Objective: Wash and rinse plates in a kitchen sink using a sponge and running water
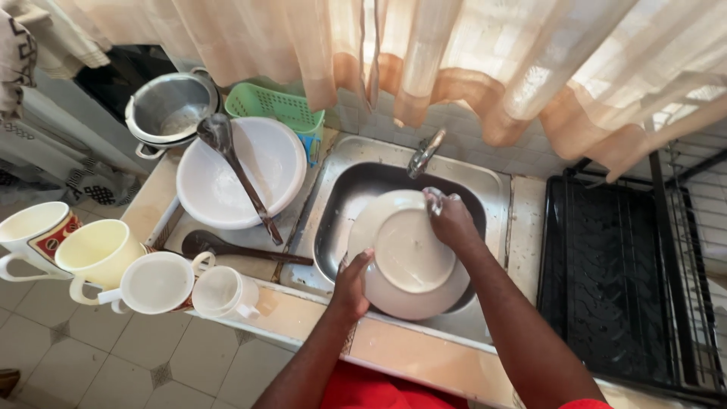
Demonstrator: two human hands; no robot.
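My home kitchen, steel sink [341, 212] with tap [425, 151], mugs [98, 254] on my tiled counter [303, 314], dish rack [628, 288], curtain [469, 53].

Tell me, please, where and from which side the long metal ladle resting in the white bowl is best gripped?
Grip the ladle near its handle end, coming from the sink side. That end juts past the white bowl's rim, free underneath, while the scoop points toward the steel pot.

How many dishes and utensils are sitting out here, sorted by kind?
Mugs: 4, lying on their sides at the counter edge, the first, then
Plates: 1, held over the sink by the left hand and right hand
White bowls: 1
Metal pots: 1
Ladles or spoons: 2
Green baskets: 1
Total: 10
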